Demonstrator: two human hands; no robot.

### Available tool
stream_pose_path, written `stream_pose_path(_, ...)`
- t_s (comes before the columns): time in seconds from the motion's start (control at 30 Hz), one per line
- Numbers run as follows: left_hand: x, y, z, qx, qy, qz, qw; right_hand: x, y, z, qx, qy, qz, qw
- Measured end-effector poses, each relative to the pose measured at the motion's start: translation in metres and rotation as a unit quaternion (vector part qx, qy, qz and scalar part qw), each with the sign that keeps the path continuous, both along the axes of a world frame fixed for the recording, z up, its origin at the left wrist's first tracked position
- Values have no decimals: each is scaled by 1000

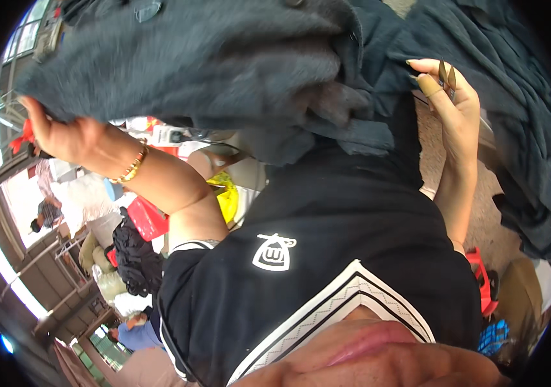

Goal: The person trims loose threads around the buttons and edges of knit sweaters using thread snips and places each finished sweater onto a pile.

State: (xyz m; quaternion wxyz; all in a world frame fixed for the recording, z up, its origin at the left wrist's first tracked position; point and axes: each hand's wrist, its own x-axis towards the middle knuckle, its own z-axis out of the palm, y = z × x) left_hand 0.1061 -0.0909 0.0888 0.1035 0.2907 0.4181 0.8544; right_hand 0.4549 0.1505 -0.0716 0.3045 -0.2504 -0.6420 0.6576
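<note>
A dark grey garment [211,58] spreads across the top of the head view, its left part slightly blurred. My left hand [72,137] is at its lower left edge, closed on the cloth, with some fingers hidden behind it. A gold bracelet [135,166] circles that wrist. On the right, my right hand [453,106] holds small thread snips [446,76], their pointed blades sticking up between the fingers and slightly apart. A tan cover [429,85] wraps that thumb. Thumb and forefinger are near each other beside more dark cloth [482,64].
Dark cloth hangs down the right side. A red plastic stool [483,284] stands at lower right. To the left are a red container [148,218], a yellow bag [226,197], a black bundle [135,255] and a person in blue [139,332]. Another person [48,213] is farther off.
</note>
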Motion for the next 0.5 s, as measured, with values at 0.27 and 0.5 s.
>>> stream_pose_path(0.27,-44,-67,-82,-40,-162,91,982,-47,-8,-28,25,-48,84,995)
stream_pose_path(0.5,-54,-53,-117,-74,-144,90,983,-83,-38,-66,31,-68,130,989)
